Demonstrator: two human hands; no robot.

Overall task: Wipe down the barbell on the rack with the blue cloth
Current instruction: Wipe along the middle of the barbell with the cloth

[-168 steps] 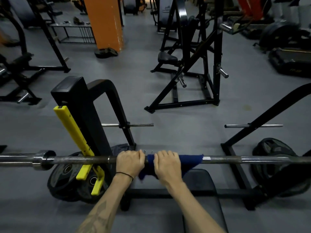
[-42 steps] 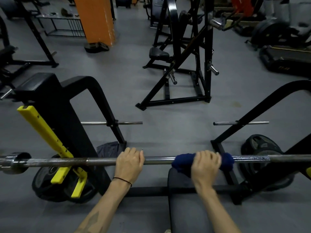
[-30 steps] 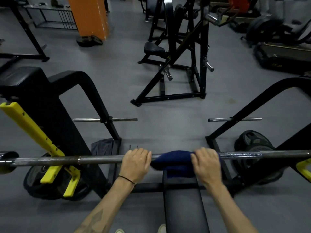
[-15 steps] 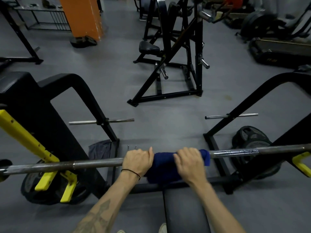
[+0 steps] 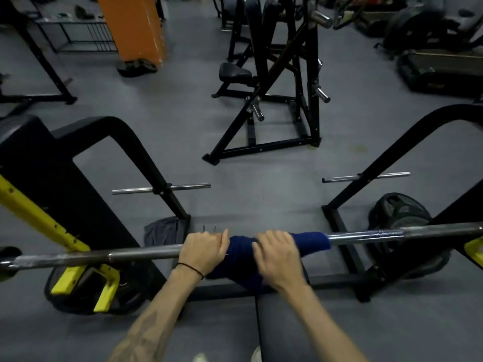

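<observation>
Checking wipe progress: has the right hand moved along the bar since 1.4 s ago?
Yes. The right hand, gripping the blue cloth, slid left along the barbell, closing on the stationary left hand.

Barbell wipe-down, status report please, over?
Left hand grips bare barbell. Right hand grips blue cloth wrapped round the bar. Nothing in the way.

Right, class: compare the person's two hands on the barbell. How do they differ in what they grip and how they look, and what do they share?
The left hand grips bare barbell steel; the right hand grips the bar through the blue cloth.
The left hand looks sharp; the right hand is motion-blurred.
The left wrist wears a thin black band; the right wrist is bare.
Both curl over the bar from above, knuckles up.
</observation>
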